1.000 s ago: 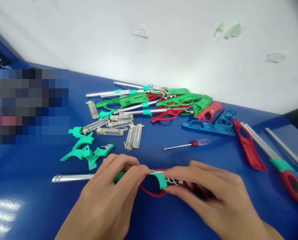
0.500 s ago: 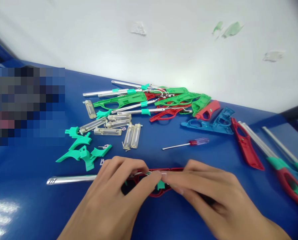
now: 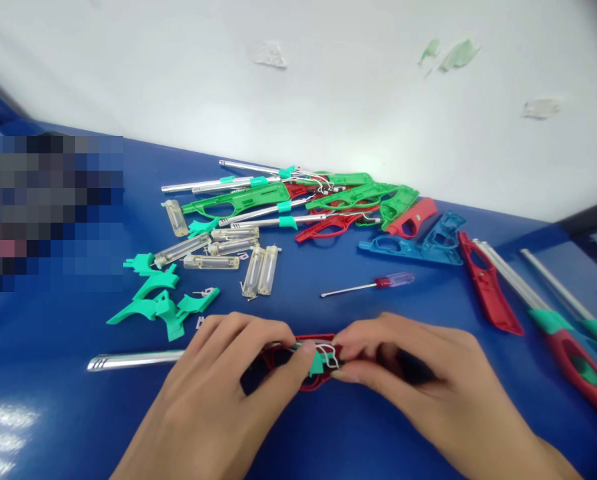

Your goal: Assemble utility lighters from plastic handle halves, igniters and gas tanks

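Note:
A red lighter housing half [image 3: 322,381] lies on the blue table between my hands, hollow side up. My left hand [image 3: 213,393] grips its left part, thumb over the inside and fingers along the far edge. My right hand [image 3: 428,373] curls round the right end, thumb near and fingertips far; its palm side hides that end. Between the thumbs a green trigger [image 3: 317,364] sits in the housing. White wires [image 3: 329,348] loop above it, close to my right fingertips. A silver lighter tube [image 3: 133,361] runs out leftward from under my left hand.
Beyond my hands lie a screwdriver [image 3: 373,285], several clear fuel tanks [image 3: 211,262] and loose green triggers [image 3: 148,309]. Green housings [image 3: 248,199] and wired tubes are heaped at the back. A blue housing [image 3: 408,250] and red lighters [image 3: 573,360] are at right.
My right fingertips have drawn back to the right from my left thumb and spread apart, exposing the white wires and more of the trigger. My left hand keeps its grip.

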A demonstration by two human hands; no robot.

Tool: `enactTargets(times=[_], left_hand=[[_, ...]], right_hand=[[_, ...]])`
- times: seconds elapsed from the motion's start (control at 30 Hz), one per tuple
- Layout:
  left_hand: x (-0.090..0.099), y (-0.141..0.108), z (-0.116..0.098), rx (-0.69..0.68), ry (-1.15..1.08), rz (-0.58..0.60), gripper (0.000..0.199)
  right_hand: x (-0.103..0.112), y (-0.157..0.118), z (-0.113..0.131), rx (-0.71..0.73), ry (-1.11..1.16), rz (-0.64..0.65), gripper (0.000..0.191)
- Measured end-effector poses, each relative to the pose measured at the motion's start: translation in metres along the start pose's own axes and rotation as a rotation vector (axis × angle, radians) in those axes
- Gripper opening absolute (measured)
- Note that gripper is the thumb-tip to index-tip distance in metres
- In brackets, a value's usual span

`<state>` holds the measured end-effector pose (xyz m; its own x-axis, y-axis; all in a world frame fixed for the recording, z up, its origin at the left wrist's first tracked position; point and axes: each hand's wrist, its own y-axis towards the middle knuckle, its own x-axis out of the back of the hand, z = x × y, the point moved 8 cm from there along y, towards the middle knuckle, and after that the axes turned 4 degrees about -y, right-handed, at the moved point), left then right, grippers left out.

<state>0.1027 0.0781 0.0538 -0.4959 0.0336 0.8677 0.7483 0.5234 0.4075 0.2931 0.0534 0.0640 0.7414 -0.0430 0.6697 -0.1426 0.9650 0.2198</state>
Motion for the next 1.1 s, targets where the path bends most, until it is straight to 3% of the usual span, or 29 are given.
enactTargets(times=[0.23,0.4,0.57,0.8,1.1], left_hand=[[0.013,0.014,-0.007,0.053,-0.160,-0.143,0.040],[0.003,0.015,0.001,0.139,-0.212,-0.080,0.023],[0.005,0.014,0.001,0.108,-0.236,-0.121,0.034],[-0.012,0.000,0.007,0.125,-0.341,0.013,0.028],[-0.005,-0.002,0.005,0.098,-0.281,-0.014,0.032]], right_hand=[[0.002,0.002,0.006,0.079,-0.022,-0.067,0.018],[0.003,-0.001,0.010,0.160,-0.102,-0.114,0.004],[-0.001,-0.003,0.015,0.229,-0.182,-0.123,0.006],[-0.004,-0.004,0.017,0.250,-0.233,-0.121,0.013],[0.000,-0.005,0.022,0.284,-0.171,-0.044,0.014]])
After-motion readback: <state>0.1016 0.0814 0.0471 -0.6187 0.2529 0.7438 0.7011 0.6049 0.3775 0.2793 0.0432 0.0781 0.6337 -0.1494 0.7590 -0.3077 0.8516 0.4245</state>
